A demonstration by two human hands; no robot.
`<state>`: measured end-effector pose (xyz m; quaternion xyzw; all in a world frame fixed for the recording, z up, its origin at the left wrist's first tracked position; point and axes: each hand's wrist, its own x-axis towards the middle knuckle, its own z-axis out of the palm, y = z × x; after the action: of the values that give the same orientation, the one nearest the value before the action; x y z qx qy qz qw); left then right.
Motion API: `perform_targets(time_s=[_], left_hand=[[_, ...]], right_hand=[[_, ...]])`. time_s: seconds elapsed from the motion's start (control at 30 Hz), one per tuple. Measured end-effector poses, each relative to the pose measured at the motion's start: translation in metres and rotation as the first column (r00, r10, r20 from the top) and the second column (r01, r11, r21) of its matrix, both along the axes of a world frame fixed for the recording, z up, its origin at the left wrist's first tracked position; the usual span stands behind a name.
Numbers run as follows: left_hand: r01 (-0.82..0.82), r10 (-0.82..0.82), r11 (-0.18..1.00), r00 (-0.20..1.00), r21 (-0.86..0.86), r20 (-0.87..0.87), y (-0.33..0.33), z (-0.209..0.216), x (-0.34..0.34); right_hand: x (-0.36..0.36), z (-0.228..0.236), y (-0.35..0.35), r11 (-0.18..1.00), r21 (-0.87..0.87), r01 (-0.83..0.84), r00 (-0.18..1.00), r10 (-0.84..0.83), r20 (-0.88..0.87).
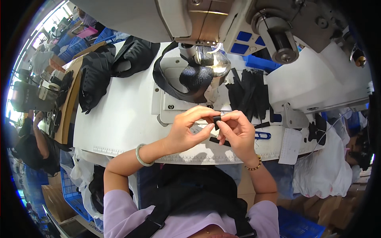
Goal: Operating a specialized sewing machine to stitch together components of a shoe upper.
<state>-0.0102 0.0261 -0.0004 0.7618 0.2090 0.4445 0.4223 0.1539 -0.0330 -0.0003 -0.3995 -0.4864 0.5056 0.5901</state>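
Between the fingertips of both hands is a short black strip (216,120), held just above the near part of the white sewing table. My left hand (191,129) pinches its left side, and my right hand (236,131) pinches the other side. Beyond the hands, a black shoe upper (174,88) sits under the sewing machine head (204,53). A pile of black strips (249,93) lies to the right of the upper. Near my right hand rests a blue thread snipper (262,135). Part of another dark strip (220,141) shows below my fingers.
More black shoe uppers (133,57) lie at the table's far left. A printed ruler (190,159) runs along the near edge. A white paper (290,146) and a white plastic bag (323,170) are at the right. Another person's arm (39,137) shows at far left.
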Motion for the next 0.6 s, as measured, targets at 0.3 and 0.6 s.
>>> perform_targets(time_s=[0.3, 0.6], left_hand=[[-0.065, 0.066, 0.935, 0.998, -0.349, -0.008, -0.004, 0.0, -0.003], [-0.161, 0.169, 0.949, 0.986, -0.27, 0.007, -0.005, -0.006, -0.002]], right_hand=[[-0.007, -0.009, 0.01, 0.999, 0.051, 0.001, 0.999, -0.003, 0.039], [-0.013, -0.009, 0.014, 0.999, -0.033, 0.019, 0.999, -0.018, 0.04]])
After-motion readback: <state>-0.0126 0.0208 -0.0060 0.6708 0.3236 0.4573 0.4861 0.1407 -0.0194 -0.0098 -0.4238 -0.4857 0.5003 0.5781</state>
